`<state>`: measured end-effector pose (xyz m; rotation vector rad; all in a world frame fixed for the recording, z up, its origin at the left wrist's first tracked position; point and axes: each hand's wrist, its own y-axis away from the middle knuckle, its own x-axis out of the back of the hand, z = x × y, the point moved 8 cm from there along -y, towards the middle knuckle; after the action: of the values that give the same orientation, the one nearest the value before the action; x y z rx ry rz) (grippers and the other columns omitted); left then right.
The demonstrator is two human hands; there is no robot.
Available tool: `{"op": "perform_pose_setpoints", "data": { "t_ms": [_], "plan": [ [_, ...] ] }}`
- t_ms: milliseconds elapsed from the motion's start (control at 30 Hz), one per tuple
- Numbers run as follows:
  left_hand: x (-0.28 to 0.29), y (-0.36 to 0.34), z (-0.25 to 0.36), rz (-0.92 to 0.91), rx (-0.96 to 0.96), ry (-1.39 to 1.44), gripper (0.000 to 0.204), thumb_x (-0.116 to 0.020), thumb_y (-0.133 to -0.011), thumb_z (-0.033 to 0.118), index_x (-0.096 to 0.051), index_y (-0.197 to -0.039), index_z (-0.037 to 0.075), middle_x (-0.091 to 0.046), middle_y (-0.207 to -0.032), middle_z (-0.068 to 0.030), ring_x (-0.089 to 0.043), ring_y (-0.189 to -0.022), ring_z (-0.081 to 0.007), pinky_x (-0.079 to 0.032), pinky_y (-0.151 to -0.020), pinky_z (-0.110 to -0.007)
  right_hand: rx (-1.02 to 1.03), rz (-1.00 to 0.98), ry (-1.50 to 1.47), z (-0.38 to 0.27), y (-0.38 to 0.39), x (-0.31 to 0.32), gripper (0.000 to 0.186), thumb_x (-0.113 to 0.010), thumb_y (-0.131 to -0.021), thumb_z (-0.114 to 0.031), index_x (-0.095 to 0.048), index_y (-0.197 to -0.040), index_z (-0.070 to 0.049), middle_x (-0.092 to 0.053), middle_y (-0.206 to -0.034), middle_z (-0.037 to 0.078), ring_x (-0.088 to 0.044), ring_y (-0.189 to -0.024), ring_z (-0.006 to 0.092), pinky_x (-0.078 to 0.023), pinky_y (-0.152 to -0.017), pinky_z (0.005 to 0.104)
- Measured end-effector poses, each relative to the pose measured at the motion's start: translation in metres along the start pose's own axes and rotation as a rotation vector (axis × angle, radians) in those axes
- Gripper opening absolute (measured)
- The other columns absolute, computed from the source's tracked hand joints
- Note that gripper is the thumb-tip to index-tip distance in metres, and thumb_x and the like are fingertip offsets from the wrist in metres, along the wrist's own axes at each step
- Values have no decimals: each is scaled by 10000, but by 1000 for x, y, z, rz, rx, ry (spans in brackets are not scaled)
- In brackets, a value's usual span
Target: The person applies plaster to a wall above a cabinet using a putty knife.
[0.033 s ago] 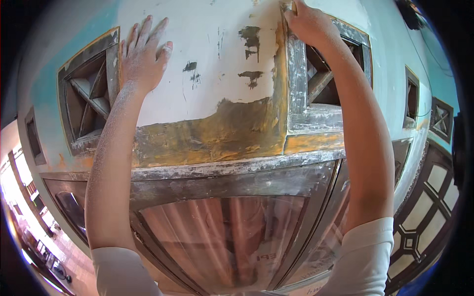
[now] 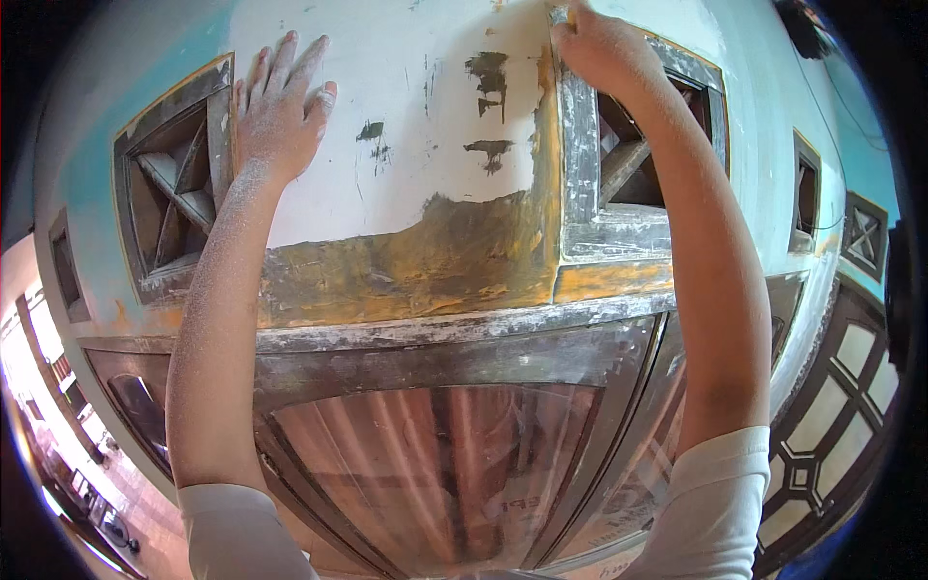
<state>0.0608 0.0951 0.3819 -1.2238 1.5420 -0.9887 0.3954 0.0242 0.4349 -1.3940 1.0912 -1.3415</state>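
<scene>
in the head view, the person's left hand [image 2: 278, 126] lies on the pale wall [image 2: 324, 208], fingers spread apart and dusted white, just beside the frame of the left wooden vent [image 2: 179, 198]. the right hand [image 2: 611, 56] is bent at the upper left corner of the right wooden vent [image 2: 582, 145]; its fingertips are poorly seen, so whether they are clamped or loose cannot be told, though a small pale piece may sit under them. each vent's recess holds crossed slats. the wall stands ahead, a broad stretch of it between the hands, running down to a brown-and-ochre patch [image 2: 416, 266] with a ragged upper edge. below runs a scuffed ledge [image 2: 464, 329], well apart from both hands. reddish folds and faint lettering show in the glass pane [image 2: 425, 464].
</scene>
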Motion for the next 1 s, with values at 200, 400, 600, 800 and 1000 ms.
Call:
{"op": "perform_pose_setpoints", "data": {
  "t_ms": [200, 400, 600, 800, 1000],
  "plan": [
    [-1, 4, -2, -19, 16, -55, 551, -423, -1071, 408, -298, -1606, 353, -229, -1694, -18, -194, -1559, -301, -149, -1257, -534, -18, -51, -13, 1, -15, 10, 540, -462, -1002, -379, -502, -1409, -26, -686, -1168, 291, -660, -1102, 459, -515, -962, 546],
    [-1, 4, -3, -71, 53, -113, 556, -416, -1074, 399, -284, -1612, 351, -220, -1697, -17, -184, -1563, -293, -144, -1261, -526, 1, -70, 20, -9, -15, 11, 521, -444, -1022, -400, -531, -1402, -55, -678, -1228, 264, -658, -1134, 426, -523, -971, 528],
    [-3, 3, -5, -58, 34, -66, 571, -431, -1069, 411, -268, -1614, 361, -205, -1700, -14, -178, -1564, -294, -134, -1264, -527, -47, 67, -58, 58, -14, 23, 490, -485, -997, -359, -562, -1379, -61, -685, -1175, 288, -658, -1103, 454, -523, -947, 539],
    [0, 9, -8, -89, 107, -134, 596, -437, -1063, 431, -241, -1620, 352, -189, -1702, -30, -168, -1565, -307, -149, -1255, -556, -31, 134, 37, 121, 11, 3, 551, -448, -986, -415, -480, -1497, -212, -693, -1196, 244, -644, -1143, 445, -492, -982, 554],
    [4, 10, 72, -106, 163, -127, 645, -431, -1067, 432, -209, -1640, 235, -171, -1703, -100, -138, -1567, -359, -149, -1238, -591, -259, 104, 151, 211, -4, 21, 542, -425, -990, -432, -516, -1438, -141, -666, -1287, 234, -630, -1205, 433, -481, -1039, 548]
  ]
}}
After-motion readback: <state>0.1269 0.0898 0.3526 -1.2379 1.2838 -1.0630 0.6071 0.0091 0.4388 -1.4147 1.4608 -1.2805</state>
